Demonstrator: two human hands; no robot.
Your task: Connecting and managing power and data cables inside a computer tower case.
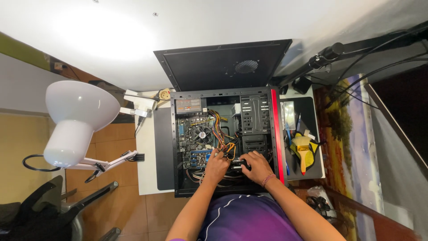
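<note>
Computer case point(225, 140) open on counter point(147, 147); left hand point(217, 167) and right hand point(256, 166) both grip a black component point(237, 164) near the cables point(225, 138). Seating step; needs careful alignment.

white lamp point(76, 120), tiled floor point(120, 205), black chair point(40, 209)

Left hand: your left hand point(216, 167) reaches inside the open computer case point(225, 143), fingers curled by the coloured cable bundle point(224, 140).
Right hand: your right hand point(256, 166) grips a small dark part point(238, 164) between both hands.
Inside: motherboard point(196, 143) with a round cooler fan point(203, 134).
Beside: yellow brush point(302, 151) on a black mat point(307, 134); white lamp point(73, 120) at your left.
</note>
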